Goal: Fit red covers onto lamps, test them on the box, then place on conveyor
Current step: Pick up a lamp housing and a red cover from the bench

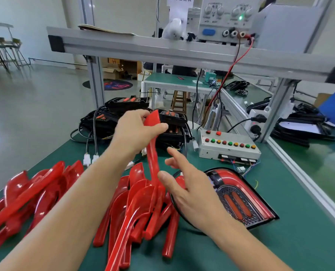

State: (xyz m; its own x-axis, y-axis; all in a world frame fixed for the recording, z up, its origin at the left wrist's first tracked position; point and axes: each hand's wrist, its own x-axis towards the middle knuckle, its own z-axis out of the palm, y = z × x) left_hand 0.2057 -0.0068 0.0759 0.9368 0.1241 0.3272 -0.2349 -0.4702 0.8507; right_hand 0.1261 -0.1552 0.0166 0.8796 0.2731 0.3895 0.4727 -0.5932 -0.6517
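Note:
My left hand (135,132) grips the top end of a long red cover (153,153), lifting it upright out of a pile of red covers (143,208) at the table's middle. My right hand (190,188) hovers with fingers spread beside the cover's lower part, its thumb close to it, and holds nothing. Under and to the right of that hand lies a lamp (241,196) with red trim and two orange strips. The grey test box (229,147) with coloured buttons stands behind the lamp.
A second pile of red covers (26,192) lies at the left. Black lamp housings with cables (123,114) are stacked at the back. The green conveyor (319,165) runs along the right behind an aluminium rail. A power supply (227,18) stands on the overhead shelf.

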